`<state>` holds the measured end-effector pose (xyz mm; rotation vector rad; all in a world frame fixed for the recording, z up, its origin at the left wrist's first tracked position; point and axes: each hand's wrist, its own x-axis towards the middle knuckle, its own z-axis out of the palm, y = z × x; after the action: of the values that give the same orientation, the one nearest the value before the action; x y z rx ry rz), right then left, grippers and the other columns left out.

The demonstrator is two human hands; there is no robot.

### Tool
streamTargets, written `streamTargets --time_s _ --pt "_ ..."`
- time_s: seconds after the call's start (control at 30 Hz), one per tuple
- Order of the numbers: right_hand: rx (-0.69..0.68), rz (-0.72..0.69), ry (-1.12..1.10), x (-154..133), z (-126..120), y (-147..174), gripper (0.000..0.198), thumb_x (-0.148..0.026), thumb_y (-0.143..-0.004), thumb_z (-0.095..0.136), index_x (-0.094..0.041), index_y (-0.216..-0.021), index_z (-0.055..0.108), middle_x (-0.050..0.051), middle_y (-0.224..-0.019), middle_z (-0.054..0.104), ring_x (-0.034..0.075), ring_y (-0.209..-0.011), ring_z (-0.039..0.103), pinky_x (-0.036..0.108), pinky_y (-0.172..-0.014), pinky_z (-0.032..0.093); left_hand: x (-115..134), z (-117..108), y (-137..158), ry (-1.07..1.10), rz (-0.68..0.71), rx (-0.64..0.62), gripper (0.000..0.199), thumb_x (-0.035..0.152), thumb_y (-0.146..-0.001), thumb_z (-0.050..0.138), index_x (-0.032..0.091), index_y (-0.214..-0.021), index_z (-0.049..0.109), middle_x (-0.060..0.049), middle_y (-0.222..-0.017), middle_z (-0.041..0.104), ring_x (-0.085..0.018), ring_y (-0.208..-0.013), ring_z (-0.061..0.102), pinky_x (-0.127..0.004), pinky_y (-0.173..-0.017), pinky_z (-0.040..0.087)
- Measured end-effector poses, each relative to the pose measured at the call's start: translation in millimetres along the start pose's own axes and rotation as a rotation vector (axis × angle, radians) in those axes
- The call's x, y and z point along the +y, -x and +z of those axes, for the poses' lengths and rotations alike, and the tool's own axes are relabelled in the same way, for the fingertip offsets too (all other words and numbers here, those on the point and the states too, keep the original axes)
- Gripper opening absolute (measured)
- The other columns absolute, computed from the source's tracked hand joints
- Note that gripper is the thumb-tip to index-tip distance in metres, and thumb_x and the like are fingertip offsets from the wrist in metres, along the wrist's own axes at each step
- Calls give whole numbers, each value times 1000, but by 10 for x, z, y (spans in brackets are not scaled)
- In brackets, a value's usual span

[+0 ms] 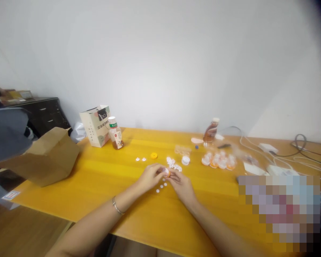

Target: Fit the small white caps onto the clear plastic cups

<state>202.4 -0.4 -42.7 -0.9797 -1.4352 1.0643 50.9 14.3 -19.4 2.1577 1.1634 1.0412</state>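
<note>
A plain pale wall (pixel 160 64) fills the upper half of the frame. Below it the table (pixel 141 214), yellow-brown and smooth, spreads across the middle and bottom. A black cabinet (pixel 49 112) stands at far left, with a brown carton (pixel 53 157) in front of it, at the table's edge. The bag (pixel 95 126) and a bottle (pixel 117 135) stand side by side left of centre; a dark cluster of cables (pixel 301 142) tangles at the right edge.

At the centre of the frame, the person's left hand (pixel 151 175) and right hand (pixel 183 184) meet over the table. The fingers are nearly closed, both hands pinching one small white-and-orange piece (pixel 166 172) between them, raised in front of the white parts (pixel 177 167). The fingers hide much of it, so its fit cannot be told. The left would do best to hold it by the rim, steady and level, while the right works the orange edge with light, even pressure; squeezing askew could make it slip. Keeping the wrists up would spare the loose white discs (pixel 162 186) just below from being brushed away.
</note>
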Motion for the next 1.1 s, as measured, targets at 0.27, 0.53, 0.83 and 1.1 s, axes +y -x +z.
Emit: streamTargets --time_s 0.27,0.53,0.83,1.1 --pt "7 8 -7 31 3 2 24 -21 -66 60 -23 -90 61 1 -86 68 17 -80 64 34 -79 50 14 -30 14 -28 55 -12 21 29 -77 53 18 -92 61 -4 -82 62 -13 -76 56 -24 -72 44" --pt "3 2 22 16 3 0 30 -24 -67 59 -22 -95 50 0 -79 65 16 -75 63 31 -75 50 25 -34 6 29 49 -23 23 31 -73 56 15 -89 61 -4 -78 60 -13 -71 55 -21 -65 44" --pt "-94 -58 159 -42 -183 -117 22 -29 -69 57 -23 -90 51 3 -84 64 17 -81 62 34 -77 49 -95 -63 -69 -64 0 44 20 26 -69 57 16 -86 58 -1 -78 61 -11 -66 54 -21 -63 43" --pt "175 -64 644 22 -665 -343 24 -38 -72 49 -17 -81 58 3 -68 60 16 -60 56 31 -62 47 -331 -135 -170 -301 12 55 17 21 -69 52 17 -84 60 -4 -82 58 -15 -76 52 -25 -71 40"
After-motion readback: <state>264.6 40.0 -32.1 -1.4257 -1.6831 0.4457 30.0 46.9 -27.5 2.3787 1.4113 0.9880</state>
